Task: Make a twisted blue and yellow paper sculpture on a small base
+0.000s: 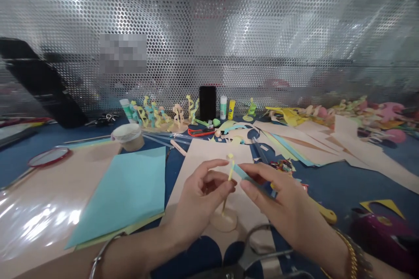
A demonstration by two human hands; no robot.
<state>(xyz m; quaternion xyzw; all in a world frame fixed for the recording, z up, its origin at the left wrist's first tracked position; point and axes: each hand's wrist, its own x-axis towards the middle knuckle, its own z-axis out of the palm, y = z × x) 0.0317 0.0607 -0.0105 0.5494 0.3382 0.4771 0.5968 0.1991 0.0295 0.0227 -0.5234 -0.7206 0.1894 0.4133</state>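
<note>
My left hand [196, 196] pinches a thin pale-yellow paper stem [231, 171] between thumb and fingers. The stem stands upright, with a small yellow tip at its top, and its lower part runs down to a round beige paper base [224, 222]. From the right, my right hand [284, 202] grips a light-blue paper strip [241, 172] whose end lies against or very close to the stem; contact is hard to make out. Beneath both hands spreads a pale pink paper sheet [209, 152]. Large scissors [250, 256] lie at the near edge, partly out of view.
Blue paper [131, 187] and a tape roll [128, 136] are on the left. Several small paper figures [152, 115], a black phone [207, 102] and glue sticks [223, 107] stand at the back. Paper scraps [310, 139] cover the right, near a purple object [379, 235].
</note>
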